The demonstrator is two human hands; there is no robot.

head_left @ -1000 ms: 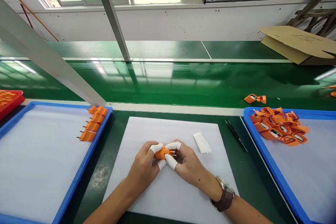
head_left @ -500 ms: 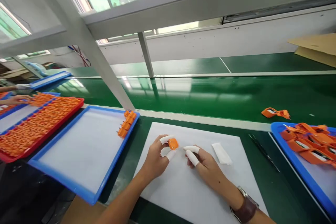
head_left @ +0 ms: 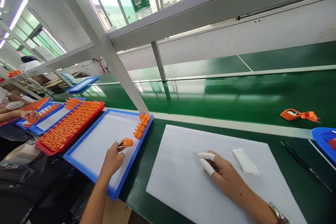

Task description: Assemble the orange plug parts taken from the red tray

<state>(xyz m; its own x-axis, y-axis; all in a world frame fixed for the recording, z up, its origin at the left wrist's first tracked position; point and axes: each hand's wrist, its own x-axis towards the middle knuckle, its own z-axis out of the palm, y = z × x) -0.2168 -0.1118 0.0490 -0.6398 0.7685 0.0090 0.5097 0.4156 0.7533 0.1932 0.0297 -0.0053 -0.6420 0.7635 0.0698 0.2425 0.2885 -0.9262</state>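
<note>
My left hand (head_left: 114, 159), with white finger cots, pinches a small orange plastic part (head_left: 127, 142) above the blue-rimmed tray (head_left: 89, 136). Close to that part, a short row of similar orange parts (head_left: 141, 126) lies along the tray's right side. Over the white sheet (head_left: 181, 168) is my right hand (head_left: 223, 171), thumb and forefinger brought together in finger cots. Whatever sits between those fingertips, if anything, is too small to make out. A folded white wipe (head_left: 246, 161) rests on the sheet to the right of this hand.
Black tweezers (head_left: 306, 164) lie right of the sheet, before a blue tray (head_left: 320, 134). An orange piece (head_left: 299, 115) is on the green bench behind. At left stands a red tray (head_left: 49, 152) full of orange parts; beyond it, a co-worker's hand (head_left: 30, 114) reaches over trays.
My left hand has carried the orange part leftward from above the white sheet to above the blue-rimmed tray. My right hand stays over the sheet. The view has turned left.
</note>
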